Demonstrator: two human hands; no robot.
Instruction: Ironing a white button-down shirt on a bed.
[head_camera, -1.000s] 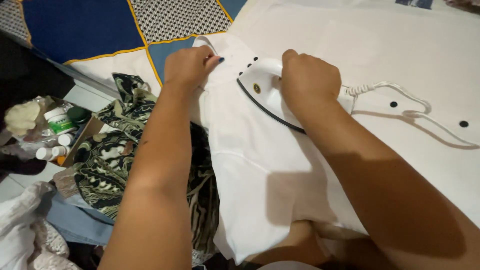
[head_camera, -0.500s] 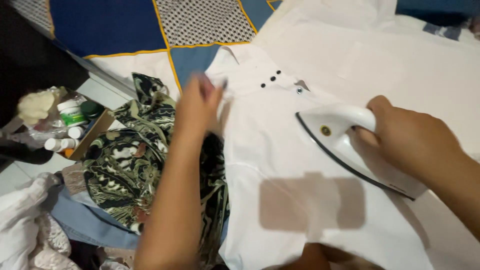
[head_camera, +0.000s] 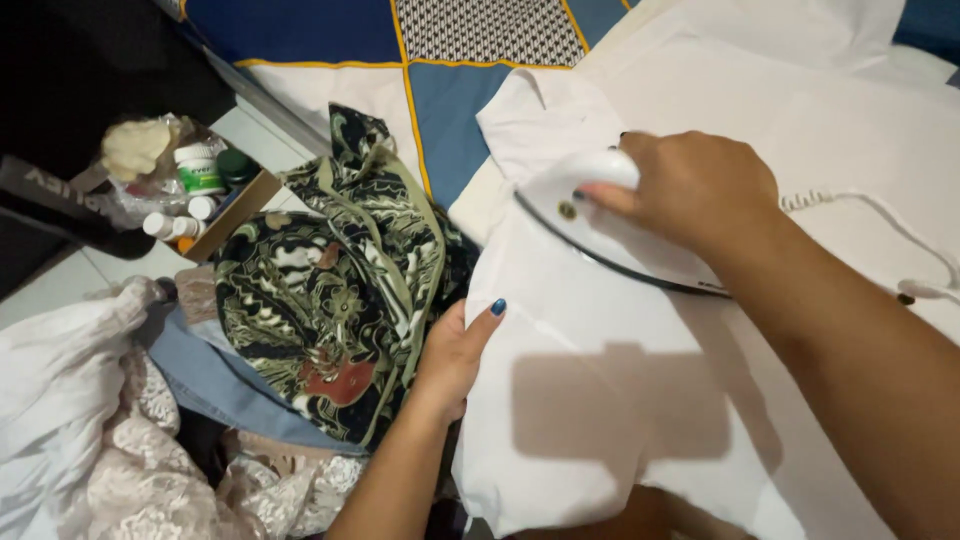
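Head view is showing the right hand (head_camera: 700, 190) wrapping its grip closed around the handle of a white iron (head_camera: 600, 225), which is sitting on a white shirt (head_camera: 620, 400) near its collar. The left hand (head_camera: 455, 355) is lying open, fingers flat at the shirt's left edge, beside a patterned dark cloth (head_camera: 320, 300).

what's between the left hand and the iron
Only bare white shirt fabric lies between the left hand and the iron, as seen in the head view.
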